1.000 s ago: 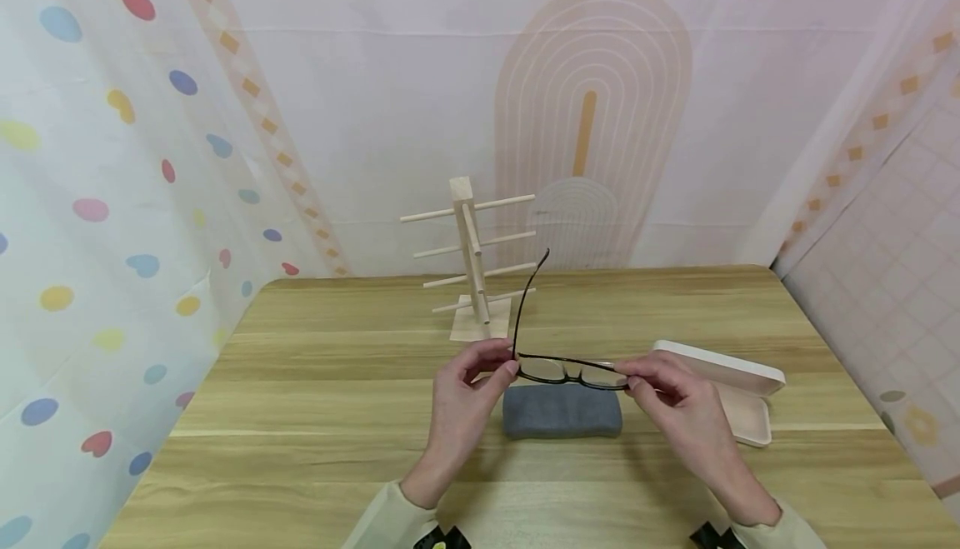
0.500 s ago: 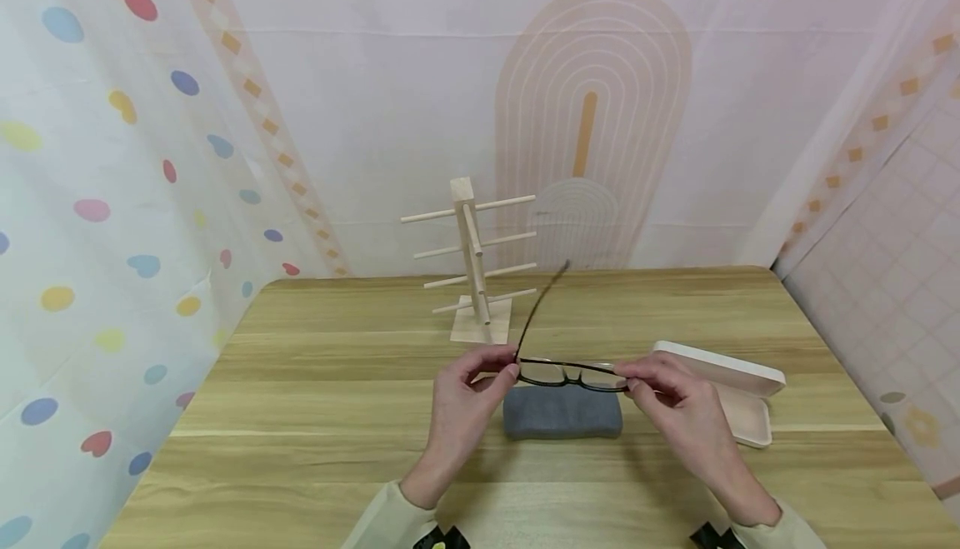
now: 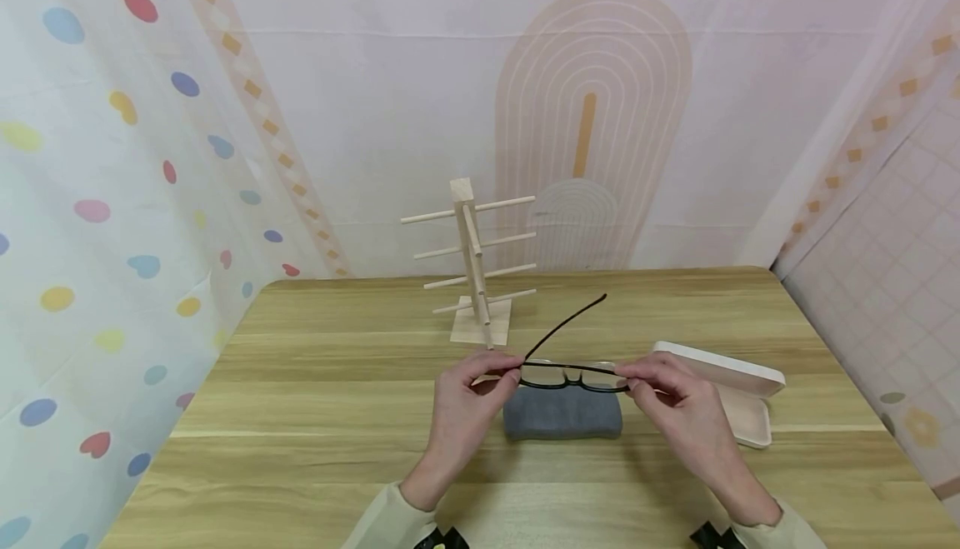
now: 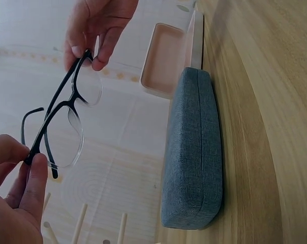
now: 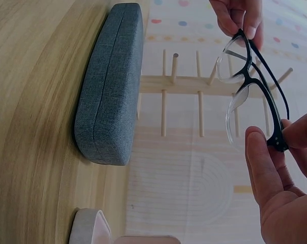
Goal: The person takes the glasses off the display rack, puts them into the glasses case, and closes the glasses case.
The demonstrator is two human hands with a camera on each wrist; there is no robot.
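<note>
Black-framed glasses (image 3: 573, 382) with clear lenses are held up between both hands, above a blue-grey fabric glasses case (image 3: 562, 414). My left hand (image 3: 467, 416) pinches the frame's left end at the hinge between thumb and fingers. At the other end, my right hand (image 3: 681, 403) pinches the right corner the same way. One temple lies folded across behind the lenses; the other slants inward, partly folded, its tip pointing up and right in the head view. In the left wrist view the closed case (image 4: 191, 152) stands well apart from the glasses (image 4: 67, 104).
A wooden peg stand (image 3: 468, 257) with several bare rods rises at the back of the table (image 3: 300, 416). Right of the case lies an opened white hard case (image 3: 750, 416), pinkish inside. Patterned curtains (image 3: 375, 116) hang behind and at both sides.
The raised left temple has swung inward and down to the right, from nearly upright to a low slant. My left fingers have moved slightly at the hinge; the right hand stays put.
</note>
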